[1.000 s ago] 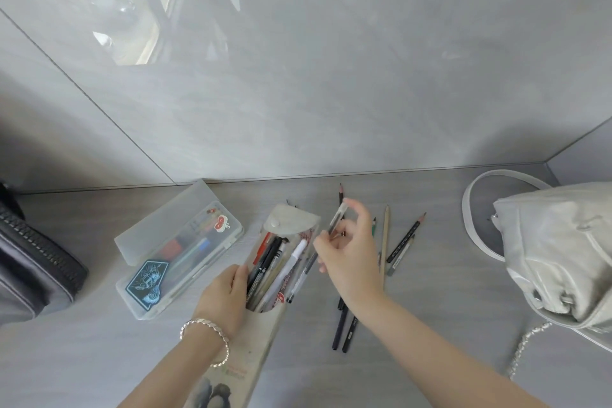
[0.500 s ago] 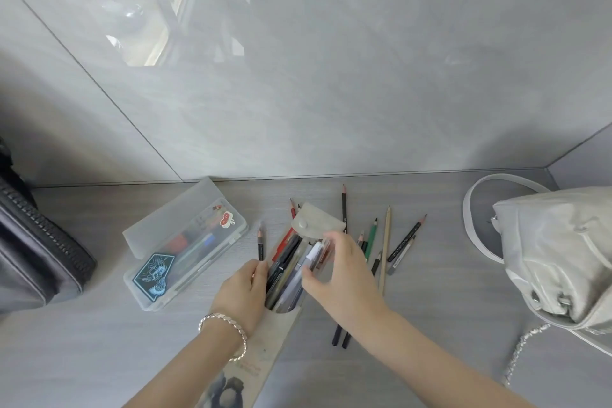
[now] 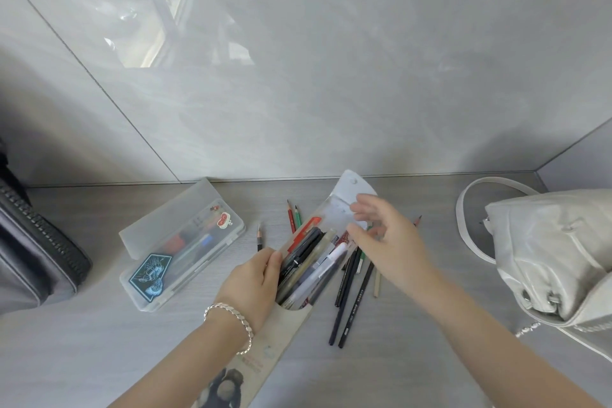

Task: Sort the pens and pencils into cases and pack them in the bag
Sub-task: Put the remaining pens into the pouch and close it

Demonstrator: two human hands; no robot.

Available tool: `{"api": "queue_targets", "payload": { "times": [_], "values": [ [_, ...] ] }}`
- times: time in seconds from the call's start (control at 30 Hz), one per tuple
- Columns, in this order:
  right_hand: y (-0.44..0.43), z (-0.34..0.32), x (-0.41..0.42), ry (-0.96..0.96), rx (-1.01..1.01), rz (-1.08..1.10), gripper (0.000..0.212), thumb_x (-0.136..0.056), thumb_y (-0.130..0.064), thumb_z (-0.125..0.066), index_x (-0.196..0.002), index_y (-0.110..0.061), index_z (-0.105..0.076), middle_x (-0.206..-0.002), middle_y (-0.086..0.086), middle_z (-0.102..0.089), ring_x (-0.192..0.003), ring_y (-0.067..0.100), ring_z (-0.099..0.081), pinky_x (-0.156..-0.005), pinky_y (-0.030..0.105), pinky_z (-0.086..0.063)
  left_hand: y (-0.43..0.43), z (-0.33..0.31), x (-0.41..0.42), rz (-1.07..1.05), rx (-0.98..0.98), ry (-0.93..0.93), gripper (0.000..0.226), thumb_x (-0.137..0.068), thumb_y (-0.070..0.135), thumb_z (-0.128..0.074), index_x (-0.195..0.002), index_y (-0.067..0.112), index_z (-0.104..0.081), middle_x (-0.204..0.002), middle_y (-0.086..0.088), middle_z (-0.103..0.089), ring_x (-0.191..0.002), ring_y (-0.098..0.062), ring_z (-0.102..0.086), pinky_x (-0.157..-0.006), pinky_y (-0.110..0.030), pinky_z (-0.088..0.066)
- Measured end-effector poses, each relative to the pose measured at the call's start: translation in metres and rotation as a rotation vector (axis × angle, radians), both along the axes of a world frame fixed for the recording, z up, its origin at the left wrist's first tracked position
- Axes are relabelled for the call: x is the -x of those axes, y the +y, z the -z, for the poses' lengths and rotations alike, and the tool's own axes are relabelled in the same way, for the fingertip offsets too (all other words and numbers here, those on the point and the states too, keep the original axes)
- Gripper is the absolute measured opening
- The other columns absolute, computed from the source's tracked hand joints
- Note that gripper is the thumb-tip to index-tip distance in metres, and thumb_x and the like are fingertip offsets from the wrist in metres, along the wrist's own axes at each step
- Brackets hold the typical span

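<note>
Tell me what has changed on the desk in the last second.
The right hand put its pen into the beige paper pencil pouch, let go, and moved up to the pouch's flap, now unfolded. The left hand still grips the pouch; clear plastic box and white leather bag unchanged.

I see a glossy grey wall [image 3: 347, 83] in large panels, one seam [image 3: 99, 86] slanting at left. Bright window reflection [image 3: 149, 43] upper left. Side wall [image 3: 589, 159] joins at right. Worktop [image 3: 82, 358]: grey wood-grain, soft light.
</note>
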State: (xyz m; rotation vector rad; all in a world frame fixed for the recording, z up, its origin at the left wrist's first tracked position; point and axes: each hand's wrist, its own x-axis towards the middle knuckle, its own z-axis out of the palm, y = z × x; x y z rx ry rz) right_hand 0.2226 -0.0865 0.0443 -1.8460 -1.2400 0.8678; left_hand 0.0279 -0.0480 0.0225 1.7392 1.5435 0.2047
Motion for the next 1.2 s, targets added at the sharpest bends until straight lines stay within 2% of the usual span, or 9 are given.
{"api": "queue_targets", "payload": {
  "times": [0.13, 0.23, 0.33, 0.47, 0.6, 0.77, 0.87, 0.97, 1.2],
  "values": [
    [-0.001, -0.003, 0.006, -0.373, 0.013, -0.286, 0.044, -0.093, -0.036, -0.047, -0.133, -0.019, -0.045, -0.132, -0.008, -0.052, -0.116, 0.007, -0.051, -0.104, 0.026, -0.031, 0.0, -0.01, -0.003, -0.01, -0.018, -0.002, 0.038, -0.099, 0.034, -0.028, -0.069, 0.017, -0.044, -0.061, 0.0, -0.047, -0.056, -0.013, -0.042, -0.054, -0.023, -0.033],
    [-0.007, 0.007, 0.026, -0.521, -0.07, -0.27, 0.058, -0.089, -0.051, -0.026, -0.135, -0.018, -0.041, -0.133, -0.005, -0.054, -0.121, 0.005, -0.04, -0.106, 0.029, -0.021, -0.004, -0.015, -0.008, -0.011, -0.037, -0.02, 0.038, -0.099, 0.033, -0.029, -0.075, 0.011, -0.049, -0.061, 0.001, -0.047, -0.056, -0.013, -0.042, -0.053, -0.022, -0.032],
    [-0.009, 0.016, 0.032, -0.484, -0.179, -0.11, 0.056, -0.088, -0.049, -0.032, -0.13, -0.016, -0.049, -0.128, 0.0, -0.057, -0.123, 0.01, -0.034, -0.11, 0.032, -0.025, -0.01, -0.017, -0.014, -0.038, -0.032, -0.054, 0.039, -0.099, 0.033, -0.029, -0.077, 0.007, -0.048, -0.063, -0.002, -0.047, -0.057, -0.015, -0.041, -0.054, -0.024, -0.032],
    [-0.008, 0.015, 0.03, -0.171, -0.145, 0.037, 0.033, -0.08, -0.051, -0.057, -0.104, -0.029, -0.062, -0.099, -0.011, -0.064, -0.1, 0.009, -0.055, -0.094, 0.031, -0.045, -0.014, -0.021, -0.018, 0.01, -0.084, -0.044, 0.036, -0.098, 0.037, -0.029, -0.085, 0.014, -0.054, -0.061, 0.001, -0.052, -0.058, -0.015, -0.047, -0.054, -0.025, -0.035],
    [-0.007, 0.014, 0.026, -0.007, -0.148, 0.093, 0.032, -0.074, -0.027, -0.074, -0.095, -0.039, -0.053, -0.087, -0.023, -0.06, -0.089, -0.009, -0.055, -0.079, 0.006, -0.042, -0.012, -0.025, -0.02, 0.068, -0.071, 0.002, 0.032, -0.097, 0.041, -0.029, -0.081, 0.021, -0.049, -0.058, 0.004, -0.048, -0.06, -0.016, -0.048, -0.057, -0.027, -0.036],
    [-0.009, 0.017, 0.027, 0.013, -0.151, 0.113, 0.036, -0.078, -0.027, -0.07, -0.102, -0.043, -0.048, -0.097, -0.022, -0.06, -0.095, -0.014, -0.052, -0.081, 0.001, -0.038, -0.007, -0.024, -0.021, 0.139, 0.019, 0.065, 0.04, -0.084, 0.061, -0.042, -0.095, 0.023, -0.048, -0.065, 0.008, -0.052, -0.062, -0.009, -0.05, -0.055, -0.024, -0.036],
    [-0.005, 0.02, 0.024, -0.117, -0.157, 0.078, 0.034, -0.084, -0.032, -0.063, -0.116, -0.025, -0.054, -0.11, -0.018, -0.053, -0.103, 0.001, -0.05, -0.091, 0.019, -0.041, -0.006, -0.023, -0.021, 0.113, 0.029, 0.05, 0.037, -0.087, 0.057, -0.04, -0.093, 0.022, -0.047, -0.06, 0.007, -0.049, -0.058, -0.009, -0.048, -0.053, -0.023, -0.034],
    [0.0, 0.017, 0.025, -0.097, -0.132, 0.021, 0.018, -0.089, -0.03, -0.057, -0.104, -0.022, -0.061, -0.099, -0.029, -0.052, -0.101, -0.006, -0.05, -0.092, 0.026, -0.046, -0.006, -0.02, -0.022, 0.091, 0.016, 0.04, 0.037, -0.094, 0.05, -0.031, -0.095, 0.018, -0.051, -0.059, 0.004, -0.05, -0.056, -0.012, -0.047, -0.052, -0.023, -0.034],
    [0.008, 0.002, 0.018, -0.077, 0.053, -0.151, 0.033, -0.09, -0.024, -0.055, -0.123, -0.023, -0.053, -0.108, -0.024, -0.049, -0.106, -0.003, -0.046, -0.075, -0.002, -0.034, 0.0, -0.013, -0.016, -0.001, 0.047, -0.014, 0.036, -0.097, 0.04, -0.03, -0.08, 0.014, -0.048, -0.062, 0.002, -0.048, -0.059, -0.017, -0.044, -0.057, -0.027, -0.034]
  ]
}}
